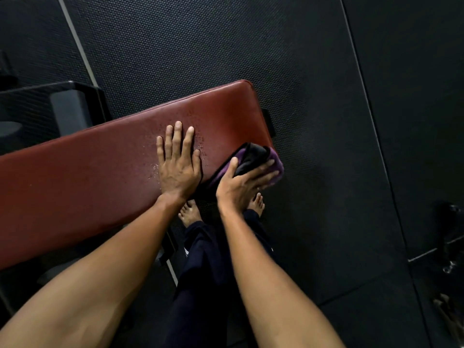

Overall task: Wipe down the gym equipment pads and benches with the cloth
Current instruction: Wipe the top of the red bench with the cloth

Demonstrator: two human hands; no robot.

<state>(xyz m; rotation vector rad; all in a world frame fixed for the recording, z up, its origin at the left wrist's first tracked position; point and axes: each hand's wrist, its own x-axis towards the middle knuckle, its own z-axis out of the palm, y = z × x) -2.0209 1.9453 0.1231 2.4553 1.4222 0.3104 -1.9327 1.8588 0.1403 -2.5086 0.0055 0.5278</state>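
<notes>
A long red-brown padded bench (100,167) runs from the left edge up to the right. Small water droplets speckle its pad around the middle. My left hand (178,162) lies flat on the pad, fingers spread, holding nothing. A folded purple and black cloth (253,156) rests on the bench's near right corner. My right hand (241,184) grips that cloth from the near side, fingers wrapped over it.
Dark rubber floor mats (313,71) surround the bench. A black machine frame with a grey pad (70,111) stands behind the bench at the left. My bare feet (190,212) are under the bench's near edge. Dark equipment (449,237) sits at the right edge.
</notes>
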